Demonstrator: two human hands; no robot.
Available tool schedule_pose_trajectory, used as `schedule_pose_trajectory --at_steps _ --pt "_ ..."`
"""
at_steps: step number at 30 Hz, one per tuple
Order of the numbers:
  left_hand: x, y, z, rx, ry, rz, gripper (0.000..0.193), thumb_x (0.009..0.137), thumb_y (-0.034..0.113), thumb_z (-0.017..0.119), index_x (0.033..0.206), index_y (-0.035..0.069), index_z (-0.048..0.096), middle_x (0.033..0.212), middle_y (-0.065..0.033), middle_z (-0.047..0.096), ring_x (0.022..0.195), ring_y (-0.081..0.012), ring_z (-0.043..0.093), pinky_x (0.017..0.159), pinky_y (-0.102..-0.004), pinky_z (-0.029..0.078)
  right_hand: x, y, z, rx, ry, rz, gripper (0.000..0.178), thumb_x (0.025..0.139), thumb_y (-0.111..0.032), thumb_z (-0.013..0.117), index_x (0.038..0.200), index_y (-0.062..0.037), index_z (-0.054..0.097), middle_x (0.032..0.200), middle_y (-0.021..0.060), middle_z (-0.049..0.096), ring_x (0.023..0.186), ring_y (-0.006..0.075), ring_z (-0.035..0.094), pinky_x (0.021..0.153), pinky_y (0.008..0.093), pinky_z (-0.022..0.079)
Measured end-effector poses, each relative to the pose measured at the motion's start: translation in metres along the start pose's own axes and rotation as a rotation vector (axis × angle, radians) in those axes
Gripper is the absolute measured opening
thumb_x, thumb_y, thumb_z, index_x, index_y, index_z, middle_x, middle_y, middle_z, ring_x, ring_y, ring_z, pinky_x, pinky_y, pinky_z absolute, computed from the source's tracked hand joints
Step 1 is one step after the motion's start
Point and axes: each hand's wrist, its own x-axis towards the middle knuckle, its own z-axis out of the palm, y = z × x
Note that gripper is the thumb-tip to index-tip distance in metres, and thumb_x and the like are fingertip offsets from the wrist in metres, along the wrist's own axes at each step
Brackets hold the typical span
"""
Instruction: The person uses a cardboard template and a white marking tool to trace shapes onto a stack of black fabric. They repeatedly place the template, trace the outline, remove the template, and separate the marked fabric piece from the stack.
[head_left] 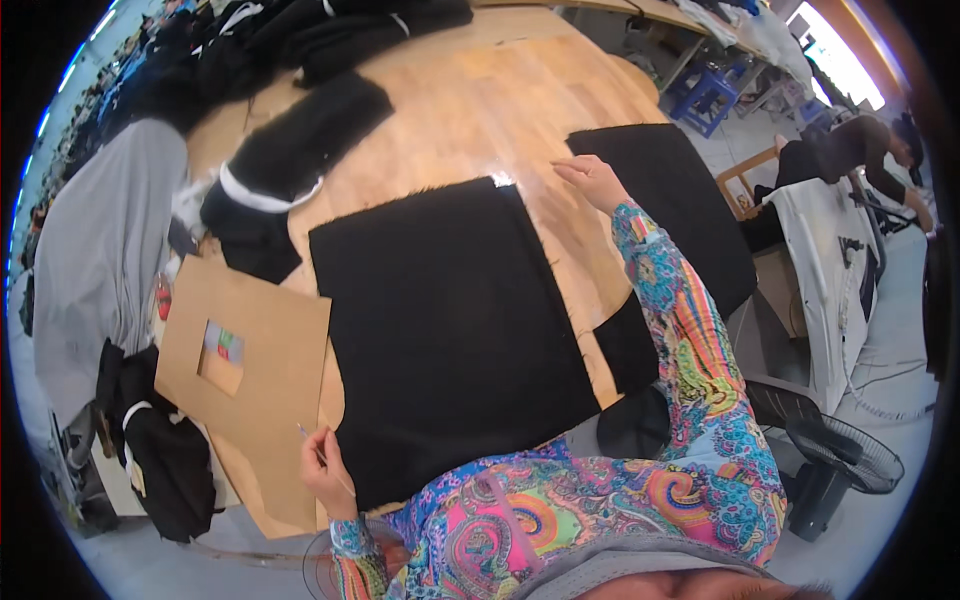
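Observation:
A dark black cloth panel (450, 320) with frayed edges lies flat on the wooden table in front of me. My left hand (327, 477), beside its near left corner, is closed around a thin pen-like stick (302, 429). Under and beside that hand rests a brown cardboard pattern (270, 330) with a rectangular cutout. Beyond the panel's right edge, my right hand (594, 184) hovers over the table with fingers stretched out and nothing visible in them. A small shiny patch (502, 180) shows at the panel's far right corner. Another black cloth piece (665, 190) lies right of my right hand.
Black cloth bundles tied with white strips (265, 185) lie at the far left of the table (480, 90). Grey cloth (110, 260) drapes at the left. A standing fan (840, 455) is at lower right; a person (865, 150) works beyond it. A blue stool (705, 100) stands behind.

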Motion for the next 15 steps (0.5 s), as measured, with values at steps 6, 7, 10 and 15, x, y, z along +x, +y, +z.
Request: schedule_pose_trajectory --at_steps 6,7,10,15 --pt "0.073 -0.046 -0.038 0.124 0.194 0.119 0.025 0.095 0.020 0.056 0.103 -0.004 0.054 0.094 -0.0113 0.060 0.086 -0.0192 0.057 0.077 -0.0303 0.046 -0.104 -0.077 0.006 -0.011 -0.045 -0.296 0.031 0.082 -0.024 0.069 0.106 -0.0051 0.066 0.112 0.0131 0.063 0.109 0.0293 0.056 0.095 0.0375 0.043" --pt "0.095 -0.072 -0.041 0.119 0.209 0.107 0.027 0.095 0.021 0.057 0.106 -0.004 0.052 0.097 -0.0128 0.060 0.089 -0.0209 0.057 0.079 -0.0314 0.046 -0.125 -0.083 0.016 -0.047 -0.043 -0.326 0.034 0.080 -0.023 0.070 0.107 -0.0044 0.065 0.115 0.0138 0.061 0.112 0.0307 0.054 0.096 0.0379 0.042" --pt "0.120 -0.086 -0.063 0.412 0.290 0.091 0.032 0.092 0.020 0.060 0.112 -0.003 0.050 0.106 -0.0161 0.058 0.097 -0.0270 0.056 0.085 -0.0354 0.044 -0.184 -0.142 0.060 -0.066 -0.142 -0.418 0.055 0.076 -0.032 0.073 0.120 -0.0034 0.057 0.131 0.0159 0.050 0.124 0.0346 0.044 0.103 0.0468 0.036" --pt "0.109 -0.075 -0.059 0.551 0.289 0.237 0.038 0.088 0.020 0.065 0.114 -0.002 0.049 0.113 -0.0183 0.056 0.105 -0.0347 0.052 0.091 -0.0409 0.041 -0.252 -0.199 0.109 -0.220 -0.297 -0.401 0.076 0.079 -0.057 0.058 0.136 -0.0083 0.044 0.144 0.0111 0.038 0.138 0.0291 0.028 0.112 0.0527 0.018"
